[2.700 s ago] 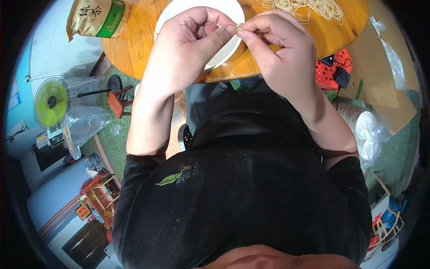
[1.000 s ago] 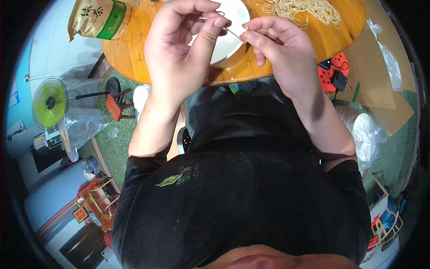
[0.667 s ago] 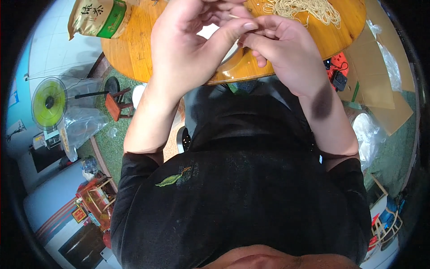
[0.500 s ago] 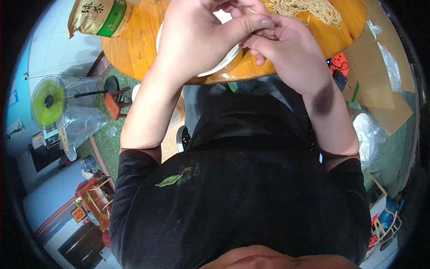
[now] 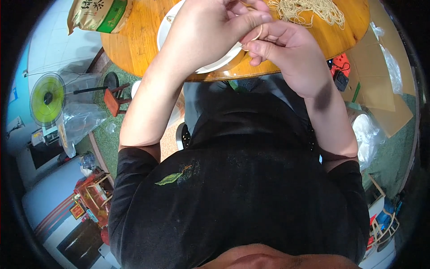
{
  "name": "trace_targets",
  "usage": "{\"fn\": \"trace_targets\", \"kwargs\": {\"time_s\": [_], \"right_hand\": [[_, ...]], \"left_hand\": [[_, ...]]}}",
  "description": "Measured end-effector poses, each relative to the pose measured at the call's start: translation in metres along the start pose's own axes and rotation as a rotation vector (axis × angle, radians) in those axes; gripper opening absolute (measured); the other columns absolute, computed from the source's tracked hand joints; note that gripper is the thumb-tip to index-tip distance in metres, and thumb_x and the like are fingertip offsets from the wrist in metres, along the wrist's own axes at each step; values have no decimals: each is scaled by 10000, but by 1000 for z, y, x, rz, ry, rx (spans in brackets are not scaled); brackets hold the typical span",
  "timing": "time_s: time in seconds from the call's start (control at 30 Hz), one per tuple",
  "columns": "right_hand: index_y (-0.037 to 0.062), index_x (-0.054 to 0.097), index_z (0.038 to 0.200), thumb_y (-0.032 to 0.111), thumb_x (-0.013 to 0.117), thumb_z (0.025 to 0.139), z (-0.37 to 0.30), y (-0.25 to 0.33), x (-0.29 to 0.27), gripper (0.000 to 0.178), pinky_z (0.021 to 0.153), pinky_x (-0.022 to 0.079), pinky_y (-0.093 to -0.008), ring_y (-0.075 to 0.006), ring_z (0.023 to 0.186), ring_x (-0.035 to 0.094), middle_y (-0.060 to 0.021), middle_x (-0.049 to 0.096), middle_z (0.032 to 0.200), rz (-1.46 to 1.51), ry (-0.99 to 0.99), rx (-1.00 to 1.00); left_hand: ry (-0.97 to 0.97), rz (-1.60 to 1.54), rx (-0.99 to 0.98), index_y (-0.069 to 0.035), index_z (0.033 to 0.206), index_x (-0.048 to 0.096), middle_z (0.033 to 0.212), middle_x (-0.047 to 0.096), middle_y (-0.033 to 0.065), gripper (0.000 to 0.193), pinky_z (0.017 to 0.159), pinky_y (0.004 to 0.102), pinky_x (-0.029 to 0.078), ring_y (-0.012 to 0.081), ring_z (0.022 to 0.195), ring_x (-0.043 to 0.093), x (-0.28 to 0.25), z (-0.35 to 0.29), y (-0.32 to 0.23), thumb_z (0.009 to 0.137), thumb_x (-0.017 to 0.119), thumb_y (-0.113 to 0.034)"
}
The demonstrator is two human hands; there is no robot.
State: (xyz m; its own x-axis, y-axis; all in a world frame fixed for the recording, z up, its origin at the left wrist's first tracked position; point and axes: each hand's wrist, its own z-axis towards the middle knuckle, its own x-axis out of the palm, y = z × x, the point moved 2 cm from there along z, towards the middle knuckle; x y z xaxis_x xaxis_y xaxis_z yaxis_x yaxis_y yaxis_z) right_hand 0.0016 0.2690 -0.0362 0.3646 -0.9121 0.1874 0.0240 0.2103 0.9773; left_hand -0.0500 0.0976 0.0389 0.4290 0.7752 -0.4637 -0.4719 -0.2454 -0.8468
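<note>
A thin tan cord (image 5: 261,31) curves between my two hands above the table. My left hand (image 5: 210,33) is closed, its thumb against the fingers with a bit of cord showing at them. My right hand (image 5: 293,51) pinches the cord between thumb and forefinger, its other fingers curled. Under my left hand lies a white round dish (image 5: 165,33), mostly hidden by the hand and forearm. A loose heap of similar tan cord (image 5: 329,15) rests on the table beyond my right hand.
The round wooden table (image 5: 130,47) carries a tan and green bag (image 5: 101,15) at its far left. A green fan (image 5: 48,97) and a small reddish stool (image 5: 114,102) stand to the left. Cardboard (image 5: 371,85) and clear plastic (image 5: 368,136) lie to the right.
My hands have drawn slightly apart, and a curved length of cord now shows between them. My right hand has moved a little to the right and down.
</note>
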Motion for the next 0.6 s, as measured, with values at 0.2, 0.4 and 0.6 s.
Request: {"fn": "trace_targets", "kwargs": {"time_s": [0.2,0.4,0.6], "right_hand": [[-31,768,1202,121,681,1102,-2,-8,3,201,876,594,-261,-106,910,723,-44,763,1032,134,-28,5],[-24,774,1214,138,676,1110,-3,-9,7,216,878,594,-257,-103,916,718,-41,768,1051,160,-35,-27],[-28,784,1186,134,686,1105,-5,-11,6,206,886,595,-256,-103,924,716,-54,786,1105,183,-41,-29]], "left_hand": [[-43,126,-4,4,1299,665,1128,732,76,274,910,299,579,143,1001,714,-22,-32,9,1041,755,4],[50,279,0,11,1068,763,1018,759,34,132,907,293,581,139,953,726,-16,-49,3,958,835,-1],[-31,352,-75,-28,1124,797,935,796,88,183,748,321,630,195,820,784,-10,-53,1,944,828,-40]]}}
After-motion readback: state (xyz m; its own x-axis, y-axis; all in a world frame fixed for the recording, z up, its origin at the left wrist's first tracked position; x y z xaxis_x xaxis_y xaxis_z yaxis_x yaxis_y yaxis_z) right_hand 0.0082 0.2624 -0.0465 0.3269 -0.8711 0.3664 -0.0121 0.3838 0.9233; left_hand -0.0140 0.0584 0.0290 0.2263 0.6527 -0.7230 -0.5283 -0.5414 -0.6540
